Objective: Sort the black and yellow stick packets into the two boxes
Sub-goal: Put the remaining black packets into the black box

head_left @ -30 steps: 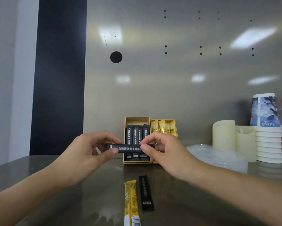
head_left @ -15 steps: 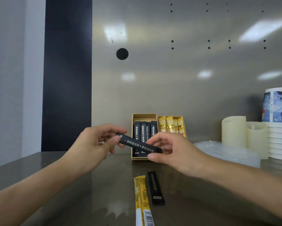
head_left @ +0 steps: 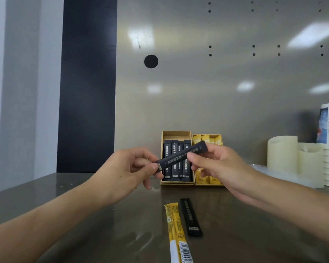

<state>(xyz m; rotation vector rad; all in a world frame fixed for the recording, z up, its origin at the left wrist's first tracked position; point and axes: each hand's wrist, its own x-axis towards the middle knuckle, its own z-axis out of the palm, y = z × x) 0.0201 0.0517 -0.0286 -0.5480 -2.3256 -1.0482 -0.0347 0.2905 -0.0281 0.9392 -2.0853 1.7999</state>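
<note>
Hands pinched one black stick packet (head_left: 178, 157), tilted: left hand (head_left: 125, 171) on its lower end, right hand (head_left: 216, 166) near the upper. Beyond them stood the black box (head_left: 177, 132) and yellow box (head_left: 209, 184). Below them, on the bench (head_left: 254, 234), lay a loose yellow packet (head_left: 176, 228) and a loose black packet (head_left: 191, 217).

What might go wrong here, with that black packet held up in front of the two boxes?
1. The held black packet is pinched only at its ends by the left grip and right grip, so it might slip and drop onto the table.
2. The left box already looks full across with black packets; squeezing another in may be awkward.
3. The right box of yellow packets sits right beside it, so a misdrop seems possible.
</note>
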